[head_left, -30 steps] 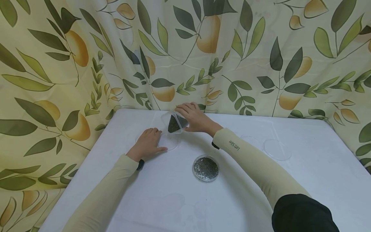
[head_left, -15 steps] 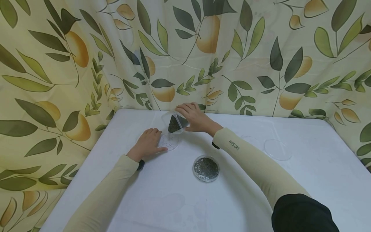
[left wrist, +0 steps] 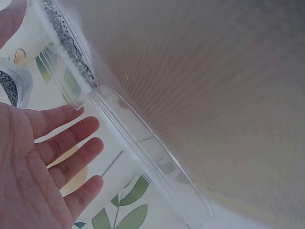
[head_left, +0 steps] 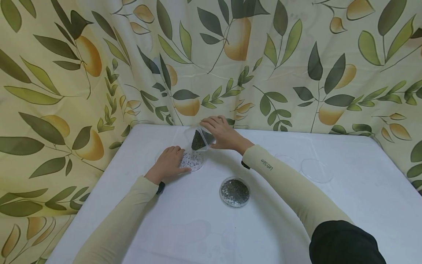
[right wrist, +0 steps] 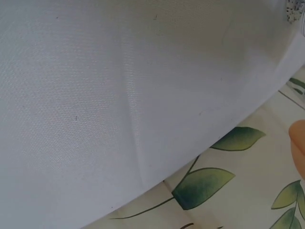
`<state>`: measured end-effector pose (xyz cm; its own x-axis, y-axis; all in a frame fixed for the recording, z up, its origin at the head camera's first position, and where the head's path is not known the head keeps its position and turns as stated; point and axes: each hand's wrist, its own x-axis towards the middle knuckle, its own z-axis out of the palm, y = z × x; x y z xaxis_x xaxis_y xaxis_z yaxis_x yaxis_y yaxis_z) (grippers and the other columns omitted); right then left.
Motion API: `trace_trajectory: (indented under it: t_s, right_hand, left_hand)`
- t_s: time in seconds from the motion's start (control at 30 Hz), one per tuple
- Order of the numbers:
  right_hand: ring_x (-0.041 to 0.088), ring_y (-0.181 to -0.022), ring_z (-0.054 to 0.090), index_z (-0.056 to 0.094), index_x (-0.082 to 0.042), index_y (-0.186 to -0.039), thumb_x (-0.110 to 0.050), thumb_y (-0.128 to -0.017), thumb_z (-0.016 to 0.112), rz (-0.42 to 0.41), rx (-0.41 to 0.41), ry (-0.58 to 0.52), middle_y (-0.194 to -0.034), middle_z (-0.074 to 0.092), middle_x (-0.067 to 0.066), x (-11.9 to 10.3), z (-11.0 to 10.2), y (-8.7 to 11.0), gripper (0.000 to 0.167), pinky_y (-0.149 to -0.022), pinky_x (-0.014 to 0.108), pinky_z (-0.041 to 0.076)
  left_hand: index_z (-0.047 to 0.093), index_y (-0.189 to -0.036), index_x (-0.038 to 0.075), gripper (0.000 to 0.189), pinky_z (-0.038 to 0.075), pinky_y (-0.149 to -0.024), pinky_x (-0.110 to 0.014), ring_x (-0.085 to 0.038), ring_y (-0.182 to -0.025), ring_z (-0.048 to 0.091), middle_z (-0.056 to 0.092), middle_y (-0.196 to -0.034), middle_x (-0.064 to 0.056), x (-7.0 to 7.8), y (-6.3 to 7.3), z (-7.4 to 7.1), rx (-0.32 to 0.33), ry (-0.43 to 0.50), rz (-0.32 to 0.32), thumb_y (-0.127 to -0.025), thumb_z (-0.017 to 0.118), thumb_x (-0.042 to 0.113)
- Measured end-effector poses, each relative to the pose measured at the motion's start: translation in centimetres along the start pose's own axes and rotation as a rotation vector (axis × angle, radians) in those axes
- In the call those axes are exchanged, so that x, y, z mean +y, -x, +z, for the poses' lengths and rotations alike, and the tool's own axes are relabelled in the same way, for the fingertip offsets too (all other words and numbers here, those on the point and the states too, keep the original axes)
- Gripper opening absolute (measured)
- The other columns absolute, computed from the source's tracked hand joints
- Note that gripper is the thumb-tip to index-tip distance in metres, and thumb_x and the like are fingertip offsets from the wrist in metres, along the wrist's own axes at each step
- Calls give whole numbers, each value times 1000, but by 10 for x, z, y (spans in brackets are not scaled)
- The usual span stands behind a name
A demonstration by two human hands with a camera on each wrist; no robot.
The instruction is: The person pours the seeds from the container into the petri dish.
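Note:
My right hand [head_left: 222,134] grips a clear plastic cup [head_left: 199,139] of dark granules, tilted down to the left over a round clear dish [head_left: 192,161]. Dark specks lie scattered across that dish's bottom. At the dish's left side rests my left hand [head_left: 168,163], thumb and fingers spread. In the left wrist view the left hand [left wrist: 43,162] has nearly straight fingers beside clear dish walls, the index fingertip close to or touching the rim. A strip of granules [left wrist: 71,43] shows through one wall. The right wrist view shows mostly tablecloth, with a speckled bit of dish [right wrist: 294,10] in the corner.
A second round dish [head_left: 234,191], covered with grey-black granules, stands nearer the front. Two clear discs, one fainter [head_left: 285,160] and one larger [head_left: 316,170], lie to the right, partly by the right forearm. A leaf-patterned curtain [head_left: 263,73] hangs behind the white table [head_left: 263,234].
Dark granules have spread over the bottom of the dish under the cup, which looked bare a second ago. Both hands have kept their places.

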<state>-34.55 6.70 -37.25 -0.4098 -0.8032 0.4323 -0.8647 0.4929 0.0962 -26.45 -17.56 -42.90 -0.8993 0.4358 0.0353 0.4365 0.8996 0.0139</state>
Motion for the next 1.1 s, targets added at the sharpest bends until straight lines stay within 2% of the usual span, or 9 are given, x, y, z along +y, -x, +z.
trace_trajectory:
  t_s: [0.43,0.73,1.1]
  right_hand:
    - [27,-124,42,44,-6,-134,-30,-63,86,-13,20,6,-133,49,10,1,0,-2,85,-102,49,32]
    - [27,-125,42,44,-7,-134,-30,-65,85,-8,15,12,-133,48,10,1,0,-3,84,-102,48,32]
    - [27,-124,42,44,-6,-134,-30,-65,85,-18,25,16,-132,48,10,1,-1,-4,84,-101,48,33]
  left_hand:
    - [50,-129,-2,79,38,-104,-47,-34,-117,49,54,-119,-17,-1,1,1,8,19,2,-80,62,59]
    - [51,-127,-1,78,40,-102,-46,-33,-116,50,54,-117,-16,-3,-1,6,30,-2,13,-80,60,60]
    - [50,-129,-1,79,39,-103,-47,-34,-118,50,54,-120,-17,-2,-2,6,14,-2,3,-80,61,60]
